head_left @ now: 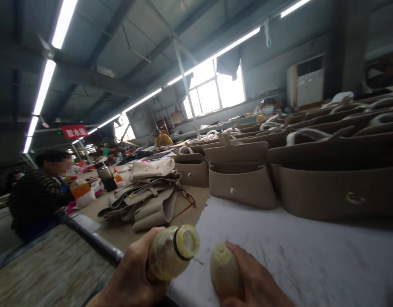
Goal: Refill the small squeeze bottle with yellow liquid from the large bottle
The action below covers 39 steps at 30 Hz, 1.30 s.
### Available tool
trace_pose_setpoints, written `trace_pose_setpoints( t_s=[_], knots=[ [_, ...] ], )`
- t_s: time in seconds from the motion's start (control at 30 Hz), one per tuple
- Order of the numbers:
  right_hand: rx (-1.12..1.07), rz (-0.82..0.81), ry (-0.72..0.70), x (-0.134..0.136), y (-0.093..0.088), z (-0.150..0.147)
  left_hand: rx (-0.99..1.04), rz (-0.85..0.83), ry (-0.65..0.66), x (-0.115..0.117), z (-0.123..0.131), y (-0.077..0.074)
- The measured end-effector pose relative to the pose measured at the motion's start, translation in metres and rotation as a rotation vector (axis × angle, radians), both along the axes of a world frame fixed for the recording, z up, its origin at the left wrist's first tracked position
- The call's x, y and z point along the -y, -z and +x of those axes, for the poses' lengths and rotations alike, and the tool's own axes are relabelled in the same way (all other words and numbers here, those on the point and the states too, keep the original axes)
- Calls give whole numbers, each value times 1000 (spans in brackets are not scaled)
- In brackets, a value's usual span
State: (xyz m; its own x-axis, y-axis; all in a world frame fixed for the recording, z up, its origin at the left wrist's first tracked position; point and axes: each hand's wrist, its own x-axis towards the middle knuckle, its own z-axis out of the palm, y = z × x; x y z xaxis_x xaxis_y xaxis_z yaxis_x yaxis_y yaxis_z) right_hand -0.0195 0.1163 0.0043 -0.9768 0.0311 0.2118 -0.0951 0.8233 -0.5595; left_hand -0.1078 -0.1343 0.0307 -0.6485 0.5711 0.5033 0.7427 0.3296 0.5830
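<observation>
Gripping an open bottle (171, 253) at bottom centre, left hand (132, 275) angled its mouth up, likely against spills; right hand (254, 279) clamped the cap (223, 268), hands apart.

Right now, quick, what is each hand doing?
Left hand: closed around an uncapped bottle.
Right hand: closed around what looks like a yellowish cap.

Rows of beige bags (244, 185) right of a heap of beige pieces (145, 200) on the bench (295, 256), dark flask (106, 177) left of the heap, seated person (36, 196) farther left
</observation>
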Motion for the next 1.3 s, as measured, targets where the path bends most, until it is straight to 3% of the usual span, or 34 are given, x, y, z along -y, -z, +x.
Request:
trace_pose_setpoints(
  t_s=[0.17, 0.57, 0.9, 1.3],
  knots=[
    [66, -93, 43, 10, -7, 6, -79, -30, -73, -3, -3, 13],
    [7, -101, 3, 8, -1, 2, -397, -163, -160, 6, -25, 17],
    [-45, -101, -19, 8, -1, 3, -828, -200, -192, -3, -32, 2],
    [-14, -110, -13, 10, -3, 4, -896, -194, -197, -7, -44, -1]
  ],
)
